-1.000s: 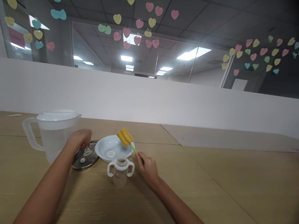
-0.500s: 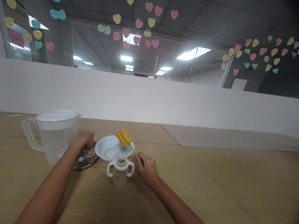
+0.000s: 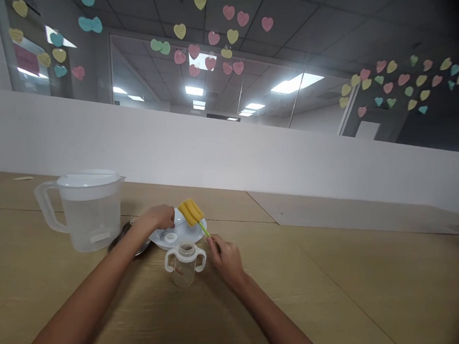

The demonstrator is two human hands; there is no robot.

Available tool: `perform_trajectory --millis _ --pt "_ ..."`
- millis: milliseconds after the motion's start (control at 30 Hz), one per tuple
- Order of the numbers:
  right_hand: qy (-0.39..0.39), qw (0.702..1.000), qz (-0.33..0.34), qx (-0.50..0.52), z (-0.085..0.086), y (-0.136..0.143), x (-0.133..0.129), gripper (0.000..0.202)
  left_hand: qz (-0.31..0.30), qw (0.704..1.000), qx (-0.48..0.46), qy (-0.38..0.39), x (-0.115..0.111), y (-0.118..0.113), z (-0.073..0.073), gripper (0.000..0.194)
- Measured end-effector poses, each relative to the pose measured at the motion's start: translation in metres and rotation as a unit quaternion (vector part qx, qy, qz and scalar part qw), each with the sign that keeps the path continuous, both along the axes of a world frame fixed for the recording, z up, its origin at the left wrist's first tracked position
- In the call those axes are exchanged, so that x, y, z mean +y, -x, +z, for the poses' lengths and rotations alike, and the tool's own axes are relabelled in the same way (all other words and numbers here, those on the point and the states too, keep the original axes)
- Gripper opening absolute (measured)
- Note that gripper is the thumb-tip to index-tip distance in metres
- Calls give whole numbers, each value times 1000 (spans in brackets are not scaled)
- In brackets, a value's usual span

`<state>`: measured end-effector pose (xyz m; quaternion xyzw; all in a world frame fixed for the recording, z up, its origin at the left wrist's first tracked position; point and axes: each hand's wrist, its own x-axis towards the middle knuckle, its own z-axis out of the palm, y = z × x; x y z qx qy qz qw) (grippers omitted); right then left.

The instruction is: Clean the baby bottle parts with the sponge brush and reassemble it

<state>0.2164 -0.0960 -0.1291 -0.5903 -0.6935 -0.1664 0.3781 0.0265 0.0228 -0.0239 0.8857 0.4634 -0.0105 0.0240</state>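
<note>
My right hand is closed round the green handle of a brush with a yellow sponge head, held up over the right side of a white plate. My left hand is over the plate's left part, fingers closed and pointing down; what they hold, if anything, is hidden. A white ring lies in the plate. Just in front stands a clear bottle with two white handles and an uncapped mouth. My left forearm partly covers a round metal dish.
A big translucent pitcher with a white lid stands at the left, its handle to the left. Behind the wooden table runs a low white wall beneath glass with heart-shaped notes.
My left hand has moved right, from over the metal dish to over the white plate. My right hand and the brush have stayed in place.
</note>
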Motion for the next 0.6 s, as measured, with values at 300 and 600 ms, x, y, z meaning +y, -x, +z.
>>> perform_trajectory --millis 300,600 --pt "-1 1000 -3 4 2 -1 0 59 -19 1000 5 8 -2 -18 -29 21" --pt "-3 1000 -12 20 -1 -5 4 62 -86 940 -283 -167 -25 11 -34 33"
